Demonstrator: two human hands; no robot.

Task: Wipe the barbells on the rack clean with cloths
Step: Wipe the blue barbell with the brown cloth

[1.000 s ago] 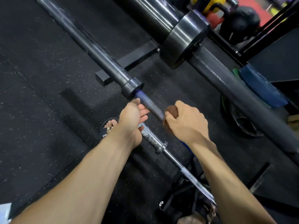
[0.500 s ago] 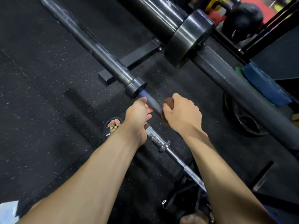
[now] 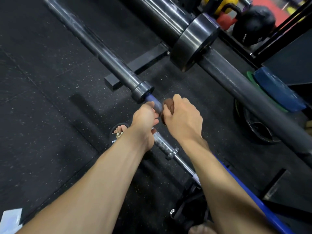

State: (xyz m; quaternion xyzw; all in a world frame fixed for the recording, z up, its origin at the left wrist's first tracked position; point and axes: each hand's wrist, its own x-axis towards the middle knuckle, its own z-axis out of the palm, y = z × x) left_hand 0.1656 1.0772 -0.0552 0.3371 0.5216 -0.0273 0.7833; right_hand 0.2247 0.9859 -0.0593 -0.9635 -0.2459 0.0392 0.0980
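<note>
Barbell sleeve (image 3: 94, 43): dark metal, glossy, streaked with highlights. Collar (image 3: 142, 92): same polished dark metal. Bar shaft (image 3: 154, 103) by the collar: matt blue-purple coat. Thin bar (image 3: 170, 152) below: bright chrome, shiny. Thick bar (image 3: 253, 98) on the right: dull grey, matt, faintly scuffed. Cloth (image 3: 168, 103): brown, soft, bunched. Floor (image 3: 42, 98): black rubber, matt, grainy, pale-flecked. Kettlebell (image 3: 253, 22): matt black.

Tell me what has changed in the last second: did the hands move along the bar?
Both hands slid up the blue bar toward its dark collar. The right hand carried the brown cloth along the bar; the left hand followed beside it. Nothing was let go: the right hand still grips the cloth against the bar, and the left hand still holds the bar. The thick barbell behind stayed put.
</note>
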